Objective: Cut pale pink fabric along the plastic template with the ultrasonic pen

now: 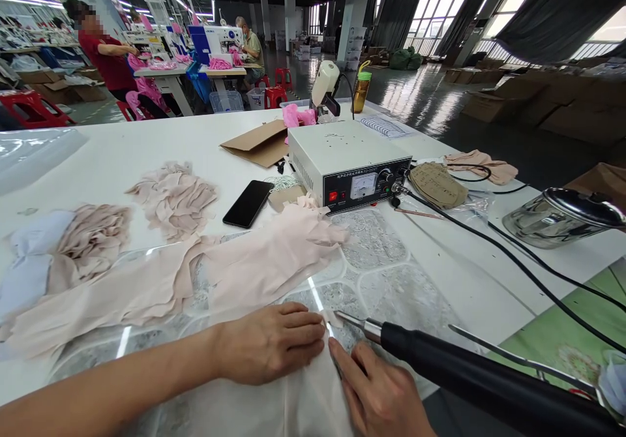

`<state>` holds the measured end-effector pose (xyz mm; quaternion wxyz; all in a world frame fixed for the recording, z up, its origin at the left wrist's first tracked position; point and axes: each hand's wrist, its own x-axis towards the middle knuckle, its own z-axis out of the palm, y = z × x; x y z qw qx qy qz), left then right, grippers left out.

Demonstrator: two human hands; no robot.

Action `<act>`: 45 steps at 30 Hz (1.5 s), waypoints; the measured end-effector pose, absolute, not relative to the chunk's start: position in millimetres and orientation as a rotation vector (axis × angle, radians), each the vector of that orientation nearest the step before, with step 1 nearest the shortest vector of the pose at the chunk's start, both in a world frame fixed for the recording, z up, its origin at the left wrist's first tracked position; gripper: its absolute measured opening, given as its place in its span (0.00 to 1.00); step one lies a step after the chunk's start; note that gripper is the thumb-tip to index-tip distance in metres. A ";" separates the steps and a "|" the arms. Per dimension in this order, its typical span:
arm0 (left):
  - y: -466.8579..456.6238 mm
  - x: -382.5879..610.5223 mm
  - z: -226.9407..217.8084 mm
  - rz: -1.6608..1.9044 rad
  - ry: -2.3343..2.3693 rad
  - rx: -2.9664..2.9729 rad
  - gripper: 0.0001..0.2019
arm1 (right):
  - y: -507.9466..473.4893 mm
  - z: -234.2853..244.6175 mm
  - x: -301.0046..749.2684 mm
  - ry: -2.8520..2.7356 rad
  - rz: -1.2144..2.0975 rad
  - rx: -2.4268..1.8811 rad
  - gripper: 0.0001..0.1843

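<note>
Feed control at the tip: I place both sets of fingers on the pale cloth (308, 401), which lies on the stone-patterned mat (379, 254) over the bench (117, 140), directly in front of me. My left fingers (302, 338) lie close together, palm down, across the cloth just left of the metal tip (345, 317). My right index finger (347, 362) reaches to the edge of the cloth just below that tip, with the other right fingers curled. With both thumbs hidden, I cannot tell whether either hand grasps the cloth or only presses on it. The black handle (435, 362) passes beside my right hand; I see no fingers wrapped around it.

Recommended practice, in my judgement: apply light, even pressure from both sides so that the edge lies flat, without a pucker, at the contact point. Guide the cloth rather than drag it, since fabric this thin probably stretches and creases easily. Hold the right fingertip clear of the tip.

Appearance: the cloth is pale pinkish beige, thin and softly wrinkled, with a small narrow end at the tip. Similar cut pieces (274, 248) lie in a loose, overlapping pile just beyond my left hand.
</note>
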<state>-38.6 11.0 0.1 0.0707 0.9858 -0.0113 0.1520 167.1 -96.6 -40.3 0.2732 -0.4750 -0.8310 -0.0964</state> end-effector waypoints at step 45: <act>14.4 -42.1 1.1 0.262 -0.059 2.999 0.11 | -93.1 -2.2 175.1 -0.616 0.892 -0.743 0.10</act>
